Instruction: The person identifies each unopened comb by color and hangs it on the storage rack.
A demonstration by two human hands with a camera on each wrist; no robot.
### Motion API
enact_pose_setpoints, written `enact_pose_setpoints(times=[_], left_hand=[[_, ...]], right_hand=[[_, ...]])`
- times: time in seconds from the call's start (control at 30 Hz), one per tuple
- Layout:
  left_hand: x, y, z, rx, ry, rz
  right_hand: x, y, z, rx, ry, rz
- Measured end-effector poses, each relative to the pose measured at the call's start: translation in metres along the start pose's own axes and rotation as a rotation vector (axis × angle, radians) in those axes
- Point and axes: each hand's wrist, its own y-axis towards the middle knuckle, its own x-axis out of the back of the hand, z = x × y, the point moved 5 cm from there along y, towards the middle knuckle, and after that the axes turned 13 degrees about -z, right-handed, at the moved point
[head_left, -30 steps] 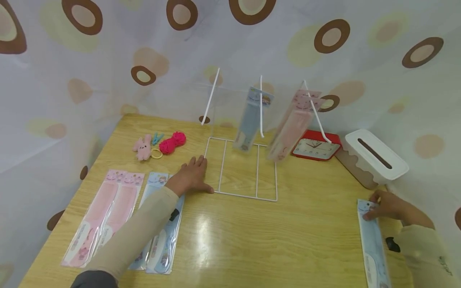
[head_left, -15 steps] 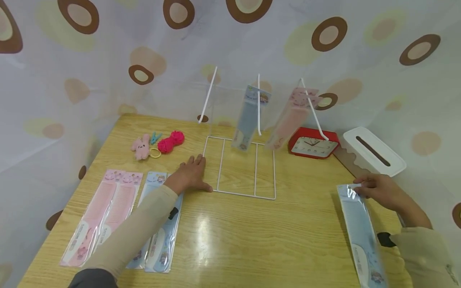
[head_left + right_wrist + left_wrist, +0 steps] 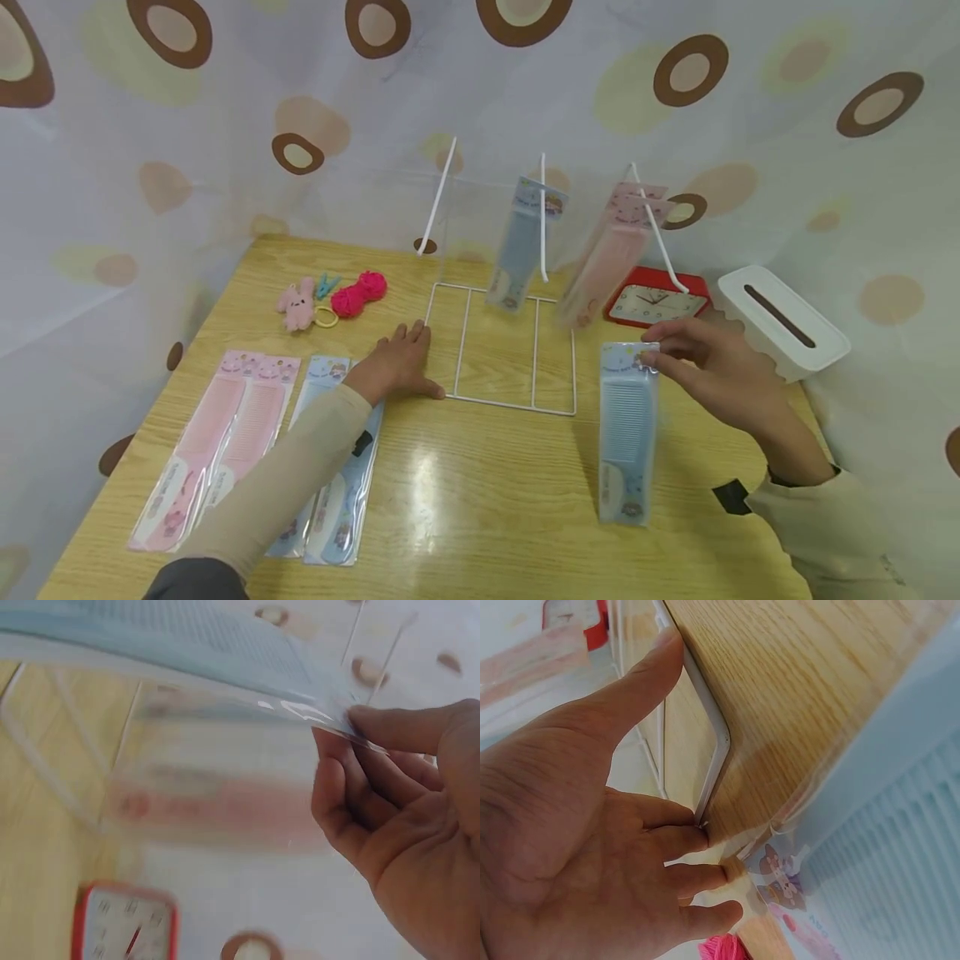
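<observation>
In the head view my right hand pinches the top edge of a packaged blue comb, which hangs above the table right of a white wire display rack. The right wrist view shows thumb and fingers on the clear wrapper of that comb. My left hand rests at the rack's left side with fingers spread; in the left wrist view its thumb touches the rack's bar. A packaged blue comb hangs on the middle hook, and packaged pink combs hang on the right hook.
Two packaged pink combs and two blue ones, partly under my left forearm, lie at the left. Behind them are a pink plush, a teal clip and pink yarn. A red clock and tissue box stand right.
My right hand has lifted the packaged blue comb from the table's right side and carried it left towards the rack. The left hand has stayed at the rack.
</observation>
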Motion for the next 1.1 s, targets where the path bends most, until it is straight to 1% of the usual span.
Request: enact_pose_setpoints(times=[0.13, 0.2, 0.27, 0.37, 0.47, 0.53, 0.67, 0.87, 0.97, 1.1], left_hand=[[0.002, -0.001, -0.002, -0.001, 0.007, -0.005], [0.003, -0.001, -0.001, 0.000, 0.015, -0.005], [0.004, -0.001, 0.000, -0.001, 0.020, -0.006], [0.004, -0.001, 0.000, 0.002, 0.011, -0.002], [0.004, -0.002, -0.001, 0.000, -0.004, -0.007], [0.004, -0.002, -0.003, 0.000, -0.009, -0.009], [0.003, -0.003, -0.002, 0.002, -0.016, -0.012], [0.004, -0.002, 0.000, 0.008, 0.005, -0.021], [0.006, -0.001, 0.000, 0.011, 0.004, -0.033], [0.004, -0.002, 0.001, 0.016, -0.011, -0.023]], right_hand=[[-0.014, 0.009, 0.044, 0.121, 0.132, -0.080], [-0.020, 0.016, 0.062, 0.189, 0.206, -0.125], [-0.024, 0.024, 0.077, 0.231, 0.258, -0.169], [-0.027, 0.036, 0.096, 0.257, 0.307, -0.229], [-0.030, 0.046, 0.109, 0.267, 0.324, -0.266], [-0.032, 0.050, 0.113, 0.265, 0.321, -0.270], [-0.036, 0.053, 0.115, 0.265, 0.269, -0.277], [-0.042, 0.055, 0.109, 0.271, 0.259, -0.296], [-0.045, 0.059, 0.104, 0.262, 0.213, -0.318], [-0.053, 0.068, 0.095, 0.240, 0.159, -0.340]])
